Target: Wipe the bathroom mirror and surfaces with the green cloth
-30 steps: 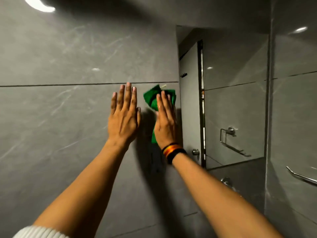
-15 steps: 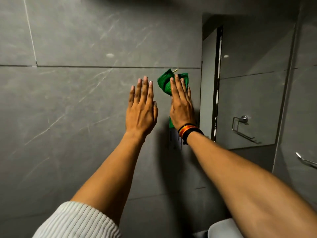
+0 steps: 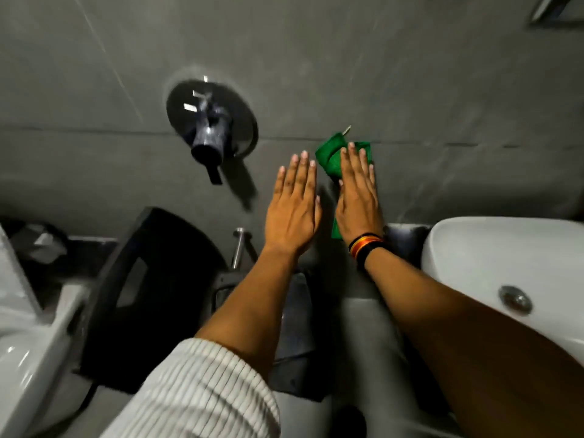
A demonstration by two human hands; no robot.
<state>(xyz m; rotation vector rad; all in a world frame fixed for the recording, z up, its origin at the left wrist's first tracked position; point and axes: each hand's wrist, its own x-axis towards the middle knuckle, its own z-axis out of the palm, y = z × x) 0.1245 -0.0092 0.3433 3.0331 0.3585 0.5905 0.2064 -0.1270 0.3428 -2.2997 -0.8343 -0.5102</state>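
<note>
Right hand [image 3: 358, 202]: fingers spread flat, pressing green cloth [image 3: 330, 156] against grey wall tile [image 3: 442, 90].
Left hand [image 3: 294, 207]: open, flat on tile, just beside cloth.
Basin [image 3: 505, 248]: white, right of arms.

Dim, motion-blurred; wide-angle bending at edges; glints on wall fitting [image 3: 211, 121].

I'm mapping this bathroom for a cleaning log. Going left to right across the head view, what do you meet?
Toilet → round wall valve → left hand → right hand pressing the green cloth → white basin.
</note>
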